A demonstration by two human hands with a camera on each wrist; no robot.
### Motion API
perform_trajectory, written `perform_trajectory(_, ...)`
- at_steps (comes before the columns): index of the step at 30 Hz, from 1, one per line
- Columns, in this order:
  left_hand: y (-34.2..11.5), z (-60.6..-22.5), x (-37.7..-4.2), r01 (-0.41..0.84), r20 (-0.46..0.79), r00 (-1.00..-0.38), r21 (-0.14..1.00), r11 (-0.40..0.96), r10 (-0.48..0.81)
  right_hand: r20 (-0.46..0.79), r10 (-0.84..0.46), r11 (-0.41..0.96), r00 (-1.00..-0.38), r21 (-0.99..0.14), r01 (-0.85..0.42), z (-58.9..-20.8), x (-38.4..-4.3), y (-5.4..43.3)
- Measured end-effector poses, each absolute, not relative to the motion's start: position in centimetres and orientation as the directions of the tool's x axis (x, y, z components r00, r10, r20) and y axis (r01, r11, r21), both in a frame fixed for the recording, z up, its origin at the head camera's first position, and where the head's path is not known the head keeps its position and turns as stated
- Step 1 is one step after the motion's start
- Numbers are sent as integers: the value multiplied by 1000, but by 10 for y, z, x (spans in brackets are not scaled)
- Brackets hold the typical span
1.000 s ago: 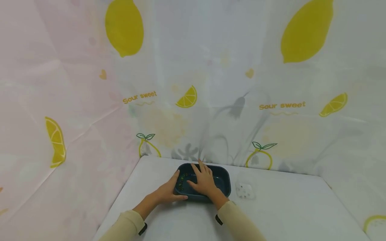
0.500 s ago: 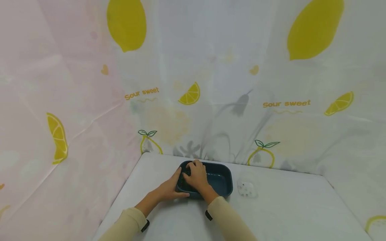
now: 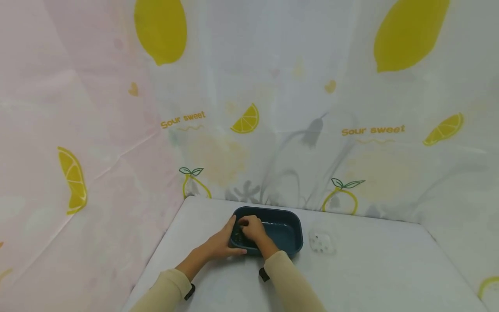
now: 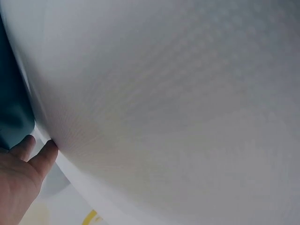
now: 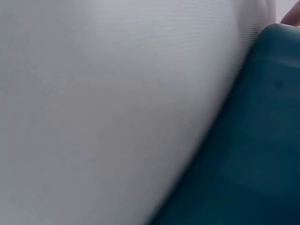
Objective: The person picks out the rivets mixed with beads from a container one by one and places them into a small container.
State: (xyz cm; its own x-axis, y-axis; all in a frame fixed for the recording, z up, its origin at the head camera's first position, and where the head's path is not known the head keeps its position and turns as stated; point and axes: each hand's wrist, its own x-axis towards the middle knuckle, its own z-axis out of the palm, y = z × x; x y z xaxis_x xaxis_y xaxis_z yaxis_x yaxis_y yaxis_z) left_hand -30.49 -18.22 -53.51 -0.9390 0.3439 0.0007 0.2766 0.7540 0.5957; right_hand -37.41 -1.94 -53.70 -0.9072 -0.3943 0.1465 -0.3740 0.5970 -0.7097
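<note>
A dark blue rectangular dish [image 3: 286, 233] with rounded corners stands on the white table; its wall also fills the right side of the right wrist view. Small dark green pieces [image 3: 238, 236], too small to identify, lie at its left end. My left hand [image 3: 218, 244] grips that end from outside, thumb along the near wall and fingers at the left wall. In the left wrist view, only part of the left hand [image 4: 21, 176] shows beside the dish. Inside the dish, my right hand [image 3: 252, 229] has curled fingers down at the green pieces; its fingertips are partly hidden.
Right of the dish lies a small clear, flat item with dark dots [image 3: 321, 243], its kind unclear. The white table [image 3: 374, 264] ends at a lemon-printed curtain [image 3: 280, 108] behind and on both sides.
My right hand has moved from spread fingers over the dish's middle to curled fingers lower at its left end, among the green pieces. The left hand keeps its hold on the dish.
</note>
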Motion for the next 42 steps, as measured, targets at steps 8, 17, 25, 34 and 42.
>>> perform_trajectory(8,-182,-536,-306,284,5,-937,596,751,350,154,-481,605,-863,-654,-454,-536,-373,-17)
perform_trajectory(17,-180,-533,-305,285,7,-936,603,745,352,118,-504,604,-856,-661,-446,-535,-372,-15)
perform_trajectory(25,-181,-533,-305,283,8,-938,592,755,345,98,-481,614,-871,-671,-415,-538,-375,-16)
perform_trajectory(34,-181,-531,-304,270,-4,-941,595,757,339,85,-454,643,-887,-658,-392,-537,-375,-17)
perform_trajectory(42,-179,-529,-302,261,-10,-943,597,759,332,56,-413,711,-909,-604,-361,-536,-375,-19)
